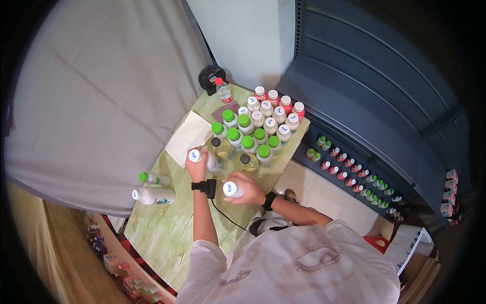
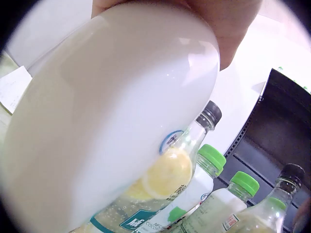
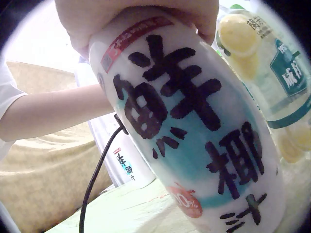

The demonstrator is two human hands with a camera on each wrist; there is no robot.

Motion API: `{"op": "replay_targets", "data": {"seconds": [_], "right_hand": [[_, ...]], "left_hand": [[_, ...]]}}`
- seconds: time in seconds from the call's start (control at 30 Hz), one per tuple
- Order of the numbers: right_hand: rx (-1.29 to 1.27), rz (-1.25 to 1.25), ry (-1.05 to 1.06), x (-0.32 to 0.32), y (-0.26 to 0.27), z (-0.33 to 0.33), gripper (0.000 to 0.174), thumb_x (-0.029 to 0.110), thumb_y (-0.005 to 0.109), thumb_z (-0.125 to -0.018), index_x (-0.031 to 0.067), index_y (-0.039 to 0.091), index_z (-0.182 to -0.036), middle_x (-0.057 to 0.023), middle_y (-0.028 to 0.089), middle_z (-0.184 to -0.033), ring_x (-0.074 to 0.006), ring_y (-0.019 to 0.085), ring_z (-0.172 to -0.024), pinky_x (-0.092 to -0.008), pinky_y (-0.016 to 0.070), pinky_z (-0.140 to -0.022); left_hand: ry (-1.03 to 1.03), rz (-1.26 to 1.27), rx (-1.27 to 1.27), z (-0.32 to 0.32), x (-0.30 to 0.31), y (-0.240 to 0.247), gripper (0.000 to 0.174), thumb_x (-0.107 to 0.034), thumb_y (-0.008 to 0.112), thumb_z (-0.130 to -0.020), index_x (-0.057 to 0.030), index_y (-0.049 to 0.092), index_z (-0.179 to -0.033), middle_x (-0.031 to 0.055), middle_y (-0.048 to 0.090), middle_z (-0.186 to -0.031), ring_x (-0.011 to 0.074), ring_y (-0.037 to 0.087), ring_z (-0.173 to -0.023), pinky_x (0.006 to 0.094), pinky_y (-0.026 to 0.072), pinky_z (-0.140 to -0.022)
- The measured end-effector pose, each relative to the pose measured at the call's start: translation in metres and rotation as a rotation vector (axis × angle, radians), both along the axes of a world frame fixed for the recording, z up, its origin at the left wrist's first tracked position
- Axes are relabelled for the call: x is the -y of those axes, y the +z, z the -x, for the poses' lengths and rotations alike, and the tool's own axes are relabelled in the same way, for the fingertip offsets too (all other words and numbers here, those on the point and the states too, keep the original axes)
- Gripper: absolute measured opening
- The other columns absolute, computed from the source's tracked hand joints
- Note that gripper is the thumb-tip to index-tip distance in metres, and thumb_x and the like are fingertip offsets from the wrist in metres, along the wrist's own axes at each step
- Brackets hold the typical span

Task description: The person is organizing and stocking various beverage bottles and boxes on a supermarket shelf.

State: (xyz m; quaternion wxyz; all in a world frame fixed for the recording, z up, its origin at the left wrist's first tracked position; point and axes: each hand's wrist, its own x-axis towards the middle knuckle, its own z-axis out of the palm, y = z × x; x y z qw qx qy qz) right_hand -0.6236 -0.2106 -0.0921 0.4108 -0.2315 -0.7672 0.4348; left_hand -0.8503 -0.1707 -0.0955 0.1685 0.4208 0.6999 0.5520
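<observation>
My left hand point(image 1: 195, 168) grips a white bottle point(image 1: 214, 163) with a white cap near its top, and its smooth body fills much of the left wrist view. Fingers of my right hand point(image 1: 250, 188) curl round a second white coconut juice bottle point(image 3: 189, 121), tilted, with large dark characters on its label. Just beyond both hands stand two lemon drink bottles point(image 1: 223, 150) with black caps. Behind those are several green-capped bottles point(image 1: 234, 136), then rows of white-capped bottles point(image 1: 270, 125). A green-capped bottle point(image 1: 158, 179) and a large white bottle point(image 1: 158, 196) stand at the table's left.
Paper point(image 1: 188, 137) lies on the green marbled table point(image 1: 174, 243). At its far corner are a small black fan point(image 1: 211, 78) and a red-capped clear bottle point(image 1: 224, 92). Dark shelves point(image 1: 349, 106) with small bottles stand right; a grey curtain point(image 1: 101, 101) hangs left. A black cable point(image 3: 95, 177) trails from my left wrist.
</observation>
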Motion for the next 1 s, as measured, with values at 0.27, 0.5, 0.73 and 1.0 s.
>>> {"op": "replay_targets", "data": {"seconds": [0.27, 0.5, 0.73, 1.0], "right_hand": [[0.006, -0.014, -0.011, 0.001, 0.000, 0.000, 0.053, 0.028, 0.084, -0.069, 0.0087, 0.065, -0.114, -0.0096, 0.059, -0.110, -0.0290, 0.060, -0.102, -0.0390, 0.0489, -0.089], [0.005, -0.005, -0.007, 0.001, 0.002, 0.000, 0.054, 0.027, 0.084, -0.068, 0.0089, 0.065, -0.114, -0.0098, 0.059, -0.110, -0.0291, 0.060, -0.101, -0.0387, 0.0484, -0.088], [0.019, -0.003, -0.010, 0.001, 0.006, -0.001, 0.052, 0.029, 0.084, -0.069, 0.0093, 0.064, -0.113, -0.0098, 0.059, -0.110, -0.0294, 0.060, -0.102, -0.0388, 0.0478, -0.089], [0.052, -0.016, 0.005, -0.001, 0.002, -0.002, 0.055, 0.030, 0.084, -0.069, 0.0087, 0.063, -0.115, -0.0101, 0.059, -0.111, -0.0296, 0.060, -0.102, -0.0390, 0.0482, -0.089]], "left_hand": [[0.006, -0.020, 0.003, -0.001, -0.002, -0.002, 0.020, -0.012, 0.077, -0.081, -0.0019, 0.066, -0.094, 0.0055, 0.071, -0.091, 0.0096, 0.063, -0.080, 0.0260, 0.0511, -0.074], [0.049, -0.044, 0.017, -0.006, -0.003, -0.004, 0.020, -0.014, 0.079, -0.081, -0.0022, 0.066, -0.093, 0.0051, 0.071, -0.090, 0.0094, 0.063, -0.080, 0.0258, 0.0508, -0.074], [-0.007, 0.022, 0.016, 0.000, 0.000, -0.006, 0.031, -0.016, 0.080, -0.081, -0.0020, 0.064, -0.104, 0.0050, 0.068, -0.096, 0.0106, 0.062, -0.086, 0.0265, 0.0506, -0.077], [-0.019, -0.101, -0.217, -0.010, 0.058, -0.002, 0.063, -0.011, 0.073, -0.081, -0.0005, 0.045, -0.136, 0.0187, 0.042, -0.141, 0.0318, 0.038, -0.135, 0.0428, 0.0304, -0.111]]}}
